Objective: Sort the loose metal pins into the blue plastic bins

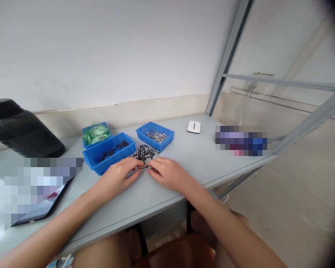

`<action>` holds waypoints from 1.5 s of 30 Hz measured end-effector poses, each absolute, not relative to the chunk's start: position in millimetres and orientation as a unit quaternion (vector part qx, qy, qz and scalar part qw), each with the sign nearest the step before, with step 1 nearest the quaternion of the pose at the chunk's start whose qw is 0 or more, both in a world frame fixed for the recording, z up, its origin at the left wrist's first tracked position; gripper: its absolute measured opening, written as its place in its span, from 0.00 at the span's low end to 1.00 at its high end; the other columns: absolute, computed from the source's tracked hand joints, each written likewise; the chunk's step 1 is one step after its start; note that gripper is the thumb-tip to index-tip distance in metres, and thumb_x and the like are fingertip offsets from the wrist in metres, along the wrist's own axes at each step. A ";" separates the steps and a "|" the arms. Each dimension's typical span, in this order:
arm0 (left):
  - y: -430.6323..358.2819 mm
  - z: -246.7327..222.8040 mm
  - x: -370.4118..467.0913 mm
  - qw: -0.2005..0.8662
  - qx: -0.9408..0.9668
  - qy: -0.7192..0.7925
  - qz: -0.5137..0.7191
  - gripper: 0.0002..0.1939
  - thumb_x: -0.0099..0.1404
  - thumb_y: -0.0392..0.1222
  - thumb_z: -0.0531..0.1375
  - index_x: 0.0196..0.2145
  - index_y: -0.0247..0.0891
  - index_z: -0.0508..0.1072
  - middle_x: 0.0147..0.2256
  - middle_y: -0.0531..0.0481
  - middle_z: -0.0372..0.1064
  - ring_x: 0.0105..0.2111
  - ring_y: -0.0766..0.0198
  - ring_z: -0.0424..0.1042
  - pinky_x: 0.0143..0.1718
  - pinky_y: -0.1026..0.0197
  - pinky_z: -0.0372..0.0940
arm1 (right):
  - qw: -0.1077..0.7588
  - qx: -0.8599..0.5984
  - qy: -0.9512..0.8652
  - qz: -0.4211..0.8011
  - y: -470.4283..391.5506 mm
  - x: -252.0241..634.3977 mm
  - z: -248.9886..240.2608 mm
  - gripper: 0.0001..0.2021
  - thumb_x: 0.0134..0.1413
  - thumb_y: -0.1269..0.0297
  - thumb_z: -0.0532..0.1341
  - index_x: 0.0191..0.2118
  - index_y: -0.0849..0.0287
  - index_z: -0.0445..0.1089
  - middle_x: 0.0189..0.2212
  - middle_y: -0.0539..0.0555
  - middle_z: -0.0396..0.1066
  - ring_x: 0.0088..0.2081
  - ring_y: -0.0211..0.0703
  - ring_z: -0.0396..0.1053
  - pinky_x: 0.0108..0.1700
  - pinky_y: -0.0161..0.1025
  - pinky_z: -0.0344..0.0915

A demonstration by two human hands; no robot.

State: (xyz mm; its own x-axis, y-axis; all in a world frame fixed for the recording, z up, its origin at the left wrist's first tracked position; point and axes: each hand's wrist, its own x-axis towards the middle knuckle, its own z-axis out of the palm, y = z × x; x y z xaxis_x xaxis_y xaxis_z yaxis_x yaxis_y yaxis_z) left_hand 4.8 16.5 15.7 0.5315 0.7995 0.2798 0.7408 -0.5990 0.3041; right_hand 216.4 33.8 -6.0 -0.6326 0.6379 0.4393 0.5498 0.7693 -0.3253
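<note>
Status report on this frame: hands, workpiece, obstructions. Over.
Left grip, right grip nearly meeting at small dark piece; exact hold unclear. Loose metal pile close beyond fingertips. Blue bin near left grip.

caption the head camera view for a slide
Left hand and right hand meet at a small part near metal pins and blue bins on a grey table.

Two hands (167, 172) meet at the grip, around small dark pieces (144, 163) too tiny to count. Beyond it are three blue bins (168, 141) and one metal heap (145, 152); rightward, one white device (194, 127); leftward, one dark bottle (29, 130).
</note>
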 end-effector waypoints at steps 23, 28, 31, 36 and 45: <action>14.3 21.3 6.5 0.106 0.864 0.440 0.221 0.10 0.68 0.44 0.53 0.39 0.40 0.73 0.36 0.49 0.71 0.35 0.63 0.69 0.36 0.62 0.65 | 0.271 -0.324 -0.903 0.082 33.7 216.6 -8.2 0.06 0.64 0.65 0.54 0.38 0.58 0.67 0.32 0.52 0.71 0.38 0.41 0.68 0.41 0.36 0.62; 11.0 26.1 12.4 0.162 0.850 0.428 0.263 0.09 0.67 0.44 0.55 0.38 0.39 0.74 0.34 0.51 0.72 0.32 0.65 0.69 0.35 0.63 0.65 | 0.269 -0.304 -0.911 0.070 34.0 216.0 -8.1 0.08 0.65 0.66 0.52 0.38 0.59 0.67 0.32 0.53 0.71 0.38 0.40 0.69 0.41 0.35 0.62; 11.0 26.6 14.1 0.174 0.848 0.427 0.262 0.09 0.66 0.43 0.56 0.37 0.39 0.74 0.33 0.52 0.72 0.32 0.66 0.69 0.33 0.64 0.66 | 0.270 -0.294 -0.915 0.054 34.2 216.0 -8.6 0.09 0.65 0.66 0.51 0.38 0.60 0.68 0.32 0.53 0.72 0.38 0.40 0.69 0.41 0.35 0.62; 13.3 25.9 12.7 0.170 0.847 0.422 0.275 0.09 0.67 0.43 0.55 0.37 0.39 0.74 0.36 0.50 0.73 0.35 0.65 0.71 0.34 0.65 0.67 | 0.294 -0.288 -0.909 0.066 33.5 216.4 -8.6 0.09 0.65 0.63 0.52 0.40 0.58 0.68 0.33 0.53 0.72 0.38 0.41 0.69 0.41 0.35 0.62; 13.4 21.4 8.3 0.154 0.843 0.453 0.246 0.08 0.66 0.42 0.54 0.36 0.39 0.72 0.33 0.53 0.74 0.29 0.67 0.71 0.32 0.65 0.67 | 0.345 -0.274 -0.894 0.078 30.2 216.9 -3.0 0.11 0.66 0.61 0.51 0.41 0.59 0.67 0.33 0.54 0.73 0.37 0.41 0.70 0.41 0.36 0.62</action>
